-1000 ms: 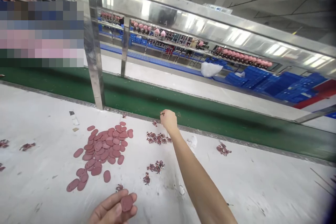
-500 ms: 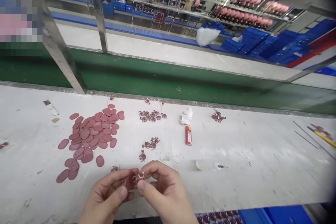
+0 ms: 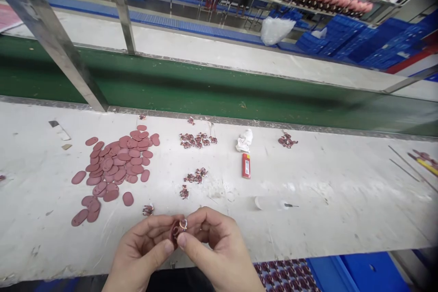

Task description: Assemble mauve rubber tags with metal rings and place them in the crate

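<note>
At the near edge of the table, my left hand (image 3: 142,248) pinches an oval dark-red disc (image 3: 173,234) between thumb and fingers. Close against its face, my right hand (image 3: 221,248) grips a small dark-red figure piece (image 3: 183,224) with a pale band. The fingers partly cover both parts. Just beyond my left hand lies a similar small piece (image 3: 148,210). A heap of oval discs (image 3: 118,159) spreads over the table to the left, with a single disc (image 3: 127,199) nearer my hands.
Small figure pieces (image 3: 196,140) lie grouped mid-table. A red lighter-like item (image 3: 246,166), crumpled white tissue (image 3: 244,140) and a clear, dark-tipped dispenser (image 3: 270,203) lie to the right. Below the table edge are a tray of dark-red parts (image 3: 284,276) and a blue bin (image 3: 372,271). A metal post (image 3: 65,45) rises at left.
The view has shifted, so the table things appear higher. Between my hands, the disc has turned more edge-on, and the small piece sits closer against it. Both hands keep their grip.
</note>
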Tool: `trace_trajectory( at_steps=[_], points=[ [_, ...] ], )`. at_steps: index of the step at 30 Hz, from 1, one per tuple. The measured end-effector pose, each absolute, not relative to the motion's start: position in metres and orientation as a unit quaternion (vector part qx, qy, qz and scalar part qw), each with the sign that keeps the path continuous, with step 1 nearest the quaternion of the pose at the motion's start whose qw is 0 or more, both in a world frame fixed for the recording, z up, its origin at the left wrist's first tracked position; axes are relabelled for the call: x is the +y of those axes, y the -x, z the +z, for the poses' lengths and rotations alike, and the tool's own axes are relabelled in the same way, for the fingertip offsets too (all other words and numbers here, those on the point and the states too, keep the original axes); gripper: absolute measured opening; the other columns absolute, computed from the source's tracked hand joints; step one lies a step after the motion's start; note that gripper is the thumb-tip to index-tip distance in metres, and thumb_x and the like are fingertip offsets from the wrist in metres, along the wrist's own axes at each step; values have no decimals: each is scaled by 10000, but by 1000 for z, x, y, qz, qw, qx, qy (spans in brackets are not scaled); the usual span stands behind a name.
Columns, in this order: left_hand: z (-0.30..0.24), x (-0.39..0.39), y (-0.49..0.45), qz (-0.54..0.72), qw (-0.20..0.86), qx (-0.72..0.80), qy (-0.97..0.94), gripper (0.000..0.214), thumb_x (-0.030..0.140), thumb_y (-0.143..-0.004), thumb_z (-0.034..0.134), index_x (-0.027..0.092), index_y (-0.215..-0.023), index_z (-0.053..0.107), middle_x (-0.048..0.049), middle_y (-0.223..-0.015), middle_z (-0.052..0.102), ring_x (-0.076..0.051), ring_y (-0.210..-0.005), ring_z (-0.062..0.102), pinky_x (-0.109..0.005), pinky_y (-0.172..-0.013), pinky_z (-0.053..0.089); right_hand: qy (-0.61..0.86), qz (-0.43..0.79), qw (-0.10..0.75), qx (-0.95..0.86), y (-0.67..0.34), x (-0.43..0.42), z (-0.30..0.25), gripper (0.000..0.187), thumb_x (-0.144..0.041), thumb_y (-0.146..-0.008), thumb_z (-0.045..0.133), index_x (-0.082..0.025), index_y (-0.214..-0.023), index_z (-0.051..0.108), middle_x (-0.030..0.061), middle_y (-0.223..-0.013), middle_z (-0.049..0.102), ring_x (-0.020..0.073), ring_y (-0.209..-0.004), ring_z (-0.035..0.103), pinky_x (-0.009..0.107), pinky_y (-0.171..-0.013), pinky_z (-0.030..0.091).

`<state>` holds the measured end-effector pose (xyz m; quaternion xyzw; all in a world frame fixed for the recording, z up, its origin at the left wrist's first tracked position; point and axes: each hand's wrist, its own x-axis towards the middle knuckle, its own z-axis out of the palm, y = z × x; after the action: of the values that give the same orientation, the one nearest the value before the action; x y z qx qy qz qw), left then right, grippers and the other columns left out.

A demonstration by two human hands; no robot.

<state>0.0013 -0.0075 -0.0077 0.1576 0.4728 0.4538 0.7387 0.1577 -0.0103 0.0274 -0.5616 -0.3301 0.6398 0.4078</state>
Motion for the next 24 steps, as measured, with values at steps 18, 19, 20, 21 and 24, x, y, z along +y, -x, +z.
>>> trace_trajectory(
  at_steps=[18,19,20,21,24],
  points=[
    [0,-11,0,431,713,513,-206,298,488,-564,975,232,-598,826,-108,-904,859,-373,-1003,773,-428,-946,608,507,700,421,-275,-162,-4,29,270,-269,-639,978,-206,-771,751,-15,-772,796,116,-710,689,212,-705,524],
    [-1,-12,0,432,714,513,-202,295,480,-566,977,229,-597,824,-108,-899,858,-372,-996,773,-436,-948,606,503,704,419,-275,-162,-4,29,271,-272,-645,975,-204,-773,746,-8,-782,801,121,-719,696,218,-715,530],
    [-3,-12,0,432,718,509,-199,289,471,-576,975,226,-601,823,-109,-894,857,-371,-993,771,-442,-948,603,502,706,418,-276,-163,-5,28,270,-273,-652,972,-204,-779,744,-2,-796,805,125,-729,701,224,-724,535],
    [-4,-13,0,431,723,503,-198,280,460,-593,969,223,-605,821,-108,-887,856,-368,-991,769,-442,-946,601,501,705,418,-278,-163,-6,27,268,-274,-659,968,-204,-788,744,1,-804,806,129,-737,704,229,-730,538],
    [-7,-16,0,427,738,480,-206,253,430,-660,937,216,-608,812,-100,-871,852,-350,-993,763,-416,-939,595,504,699,419,-287,-164,-8,28,258,-272,-676,958,-210,-811,747,2,-815,802,143,-783,715,243,-761,547]
  ],
)
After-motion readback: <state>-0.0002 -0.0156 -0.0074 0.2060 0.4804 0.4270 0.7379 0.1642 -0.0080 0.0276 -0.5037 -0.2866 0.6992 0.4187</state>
